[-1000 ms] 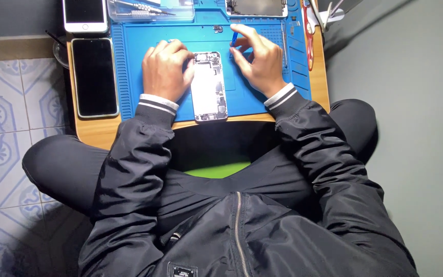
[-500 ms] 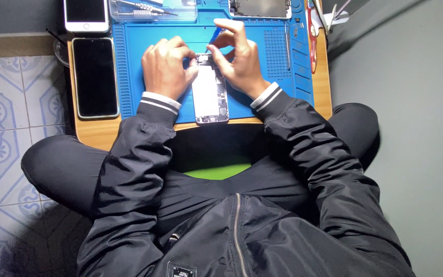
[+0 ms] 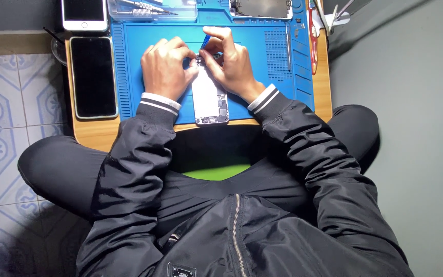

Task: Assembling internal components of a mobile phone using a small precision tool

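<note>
An opened phone body (image 3: pixel 210 100) with bare circuitry lies lengthwise on the blue work mat (image 3: pixel 267 66). My left hand (image 3: pixel 166 69) rests on the phone's upper left edge, fingers curled against it. My right hand (image 3: pixel 230 61) is at the phone's top end, pinching a small blue-handled tool (image 3: pixel 205 41) whose tip meets the phone near a small dark part. Both hands nearly touch above the phone's upper half, which they hide.
A black phone (image 3: pixel 93 76) lies face up left of the mat on the wooden table (image 3: pixel 96 134). A white phone (image 3: pixel 84 14) and a clear tray of tools (image 3: pixel 152 8) sit at the back. Another opened phone (image 3: pixel 261 7) lies at the back; red-handled tool (image 3: pixel 312 36) at right.
My right hand has moved left from the mat's right part onto the phone's top, now holding the blue tool against it. My left hand has stayed on the phone.
</note>
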